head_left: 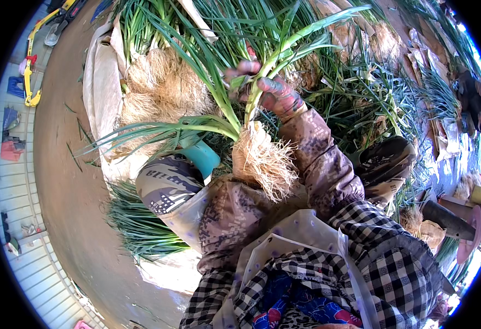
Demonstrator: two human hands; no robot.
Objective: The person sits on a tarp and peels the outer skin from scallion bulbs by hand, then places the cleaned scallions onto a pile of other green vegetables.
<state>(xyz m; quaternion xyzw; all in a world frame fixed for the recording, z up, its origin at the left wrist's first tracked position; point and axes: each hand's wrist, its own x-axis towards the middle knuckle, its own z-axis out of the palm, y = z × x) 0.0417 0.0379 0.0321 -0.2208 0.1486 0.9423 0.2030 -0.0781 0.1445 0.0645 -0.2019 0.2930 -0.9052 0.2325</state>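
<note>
In front of me is a small clump of green garlic, with long green leaves, pale stems and a thick tuft of straw-coloured roots. My right hand, its fingers stained and partly blurred, closes around one upright stalk above the white base. Another stalk of the clump leans off to the left. The camouflage sleeve of my left arm reaches the underside of the roots, which hide my left hand and its fingers. Beyond the clump, bunches of green garlic lie with their root ends towards me.
A pale cloth edges the far-left bunches. Loose leaves are heaped at the right. More green leaves lie by my left knee, near a teal object. A dark glove is at the far right. Brown floor extends along the left.
</note>
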